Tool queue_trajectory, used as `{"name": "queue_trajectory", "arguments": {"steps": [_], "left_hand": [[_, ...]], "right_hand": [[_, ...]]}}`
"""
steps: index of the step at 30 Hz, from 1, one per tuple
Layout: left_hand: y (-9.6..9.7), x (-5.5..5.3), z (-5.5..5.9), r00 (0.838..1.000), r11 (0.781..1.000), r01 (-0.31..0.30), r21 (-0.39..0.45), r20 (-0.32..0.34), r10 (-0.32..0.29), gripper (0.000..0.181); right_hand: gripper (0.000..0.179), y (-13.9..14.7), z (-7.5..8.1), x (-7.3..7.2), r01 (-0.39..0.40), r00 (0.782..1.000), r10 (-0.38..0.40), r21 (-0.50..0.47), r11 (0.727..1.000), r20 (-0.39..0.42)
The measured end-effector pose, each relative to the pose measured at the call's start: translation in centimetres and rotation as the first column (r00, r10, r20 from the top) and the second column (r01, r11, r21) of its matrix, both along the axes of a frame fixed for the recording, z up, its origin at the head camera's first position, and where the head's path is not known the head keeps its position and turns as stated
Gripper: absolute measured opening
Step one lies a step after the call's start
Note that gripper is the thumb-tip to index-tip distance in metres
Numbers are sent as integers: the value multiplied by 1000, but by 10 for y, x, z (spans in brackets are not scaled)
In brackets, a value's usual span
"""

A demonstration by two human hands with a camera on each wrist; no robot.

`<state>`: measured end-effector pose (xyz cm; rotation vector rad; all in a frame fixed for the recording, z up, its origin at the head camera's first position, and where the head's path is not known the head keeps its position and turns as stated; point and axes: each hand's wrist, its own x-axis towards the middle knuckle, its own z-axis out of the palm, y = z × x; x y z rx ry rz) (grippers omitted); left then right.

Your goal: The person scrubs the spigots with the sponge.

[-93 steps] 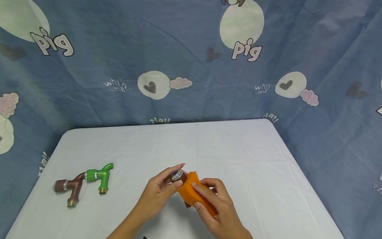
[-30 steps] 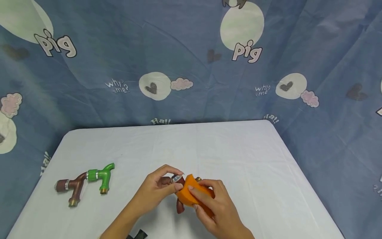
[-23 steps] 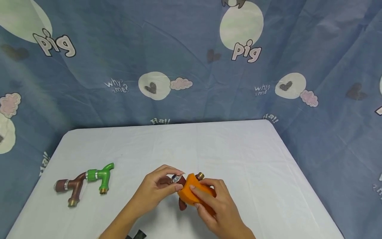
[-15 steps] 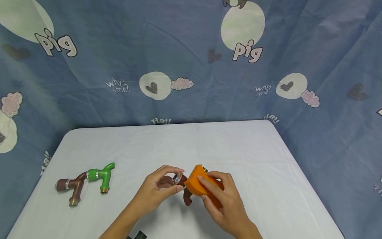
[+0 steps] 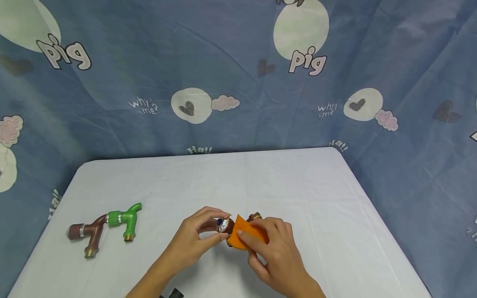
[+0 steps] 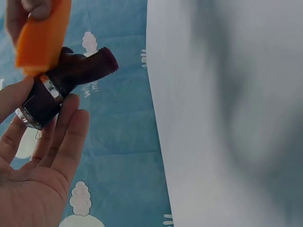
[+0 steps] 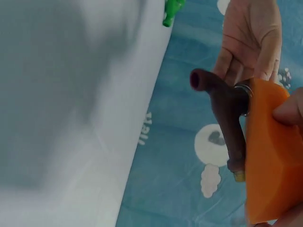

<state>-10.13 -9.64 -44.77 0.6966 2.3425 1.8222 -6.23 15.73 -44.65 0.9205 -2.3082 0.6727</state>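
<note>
In the head view, the left hand (image 5: 197, 231) pinches the brown tap (image 5: 225, 225) by its knob end, fingers partly bent, while the right hand (image 5: 275, 250) grips an orange sponge (image 5: 243, 235) against its body, above the bench (image 5: 298, 182). Half a second ago the curved spout hung plainly below the sponge; now it is mostly hidden, so the tap seems to have been turned, probably giving the sponge a different side to rub. A second brown tap (image 5: 96, 231) and a green tap (image 5: 130, 221) lie at the left.

In the left wrist view, thumb and fingers flank the knob (image 6: 41, 106); the spout (image 6: 97, 65) points away.

In the right wrist view, the sponge lies along the tap, fingertips pressing it; the brass end (image 7: 239, 176) pokes out.
</note>
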Motion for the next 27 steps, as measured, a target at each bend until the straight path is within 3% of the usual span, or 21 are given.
{"name": "queue_trajectory", "arguments": {"steps": [3,10,18,27], "left_hand": [[0,-1,2,999,1000,-13,-23,-34,12,40],[1,0,2,998,1000,11,-21,-58,-12,47],[4,2,-1,983,999,51,-8,-178,-52,45],[3,-1,-1,992,998,30,-58,-120,-37,45]], "right_hand": [[42,3,1,1,-1,1000,2,-10,1000,4],[38,6,11,-7,-38,999,36,-149,988,-12],[45,-1,13,-7,21,999,-21,12,1000,46],[42,4,3,1,40,998,-45,101,994,46]]}}
